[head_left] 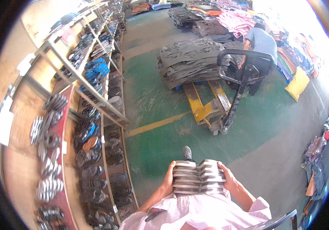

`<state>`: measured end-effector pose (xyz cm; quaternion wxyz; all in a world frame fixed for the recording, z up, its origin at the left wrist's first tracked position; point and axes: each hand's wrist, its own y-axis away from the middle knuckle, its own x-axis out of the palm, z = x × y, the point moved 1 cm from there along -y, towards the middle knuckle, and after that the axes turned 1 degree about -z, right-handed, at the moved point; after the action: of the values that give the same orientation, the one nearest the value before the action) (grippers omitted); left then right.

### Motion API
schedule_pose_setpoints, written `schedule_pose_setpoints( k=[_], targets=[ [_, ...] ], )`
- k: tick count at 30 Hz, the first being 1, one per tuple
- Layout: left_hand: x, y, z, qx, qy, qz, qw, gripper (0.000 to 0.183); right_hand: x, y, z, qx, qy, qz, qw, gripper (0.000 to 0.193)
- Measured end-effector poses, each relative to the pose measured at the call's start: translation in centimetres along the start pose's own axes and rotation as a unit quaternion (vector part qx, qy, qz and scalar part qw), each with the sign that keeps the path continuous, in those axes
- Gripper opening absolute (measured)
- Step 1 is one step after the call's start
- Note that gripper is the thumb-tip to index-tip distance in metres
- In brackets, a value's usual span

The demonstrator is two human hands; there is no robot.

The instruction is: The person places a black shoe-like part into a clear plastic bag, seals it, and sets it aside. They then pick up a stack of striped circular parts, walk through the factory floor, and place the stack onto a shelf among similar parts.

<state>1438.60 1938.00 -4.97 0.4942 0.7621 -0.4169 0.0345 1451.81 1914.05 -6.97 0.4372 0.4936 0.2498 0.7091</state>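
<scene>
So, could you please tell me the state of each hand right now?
Left hand: holding the left end of the stack of grey pieces.
Right hand: holding its right end.

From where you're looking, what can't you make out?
Head view: fingers of the left hand and right hand, mostly hidden by the stacked metal pieces.
Head view: fork tips of the yellow pallet truck, hidden by the grey sheet pile.
Head view: dark-framed object, cut off by the lower edge.
Head view: items on the red shelf, blurred and too small.

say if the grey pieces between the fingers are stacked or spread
Stacked: the grey pieces show rows of edges between the left fingers and right fingers.
</scene>
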Motion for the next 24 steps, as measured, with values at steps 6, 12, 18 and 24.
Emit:
schedule_pose_setpoints(
  k=[6, 12, 18, 24],
  targets=[
    [0.4, -9.2, -16.2, 0.013, 0.032, 0.030, 0.999, 0.068, 11.4, -12.5, 11.1, 0.013, 0.044, -0.005, 0.999, 0.048],
    [-1.1, -17.2, -29.5, 0.055, 0.051, 0.037, 0.997, 0.070, 21.9, -22.5, 19.5, 0.005, 0.088, -0.013, 0.996, 0.056],
    [-5.7, -28.4, -43.8, 0.011, 0.035, 0.036, 0.999, 0.069, 32.3, -34.8, 24.7, 0.026, 0.026, -0.031, 0.999, 0.054],
    [-7.0, -35.7, -60.3, 0.020, -0.018, 0.065, 0.998, 0.070, 44.7, -43.1, 32.0, -0.012, 0.018, -0.039, 0.999, 0.054]
  ],
)
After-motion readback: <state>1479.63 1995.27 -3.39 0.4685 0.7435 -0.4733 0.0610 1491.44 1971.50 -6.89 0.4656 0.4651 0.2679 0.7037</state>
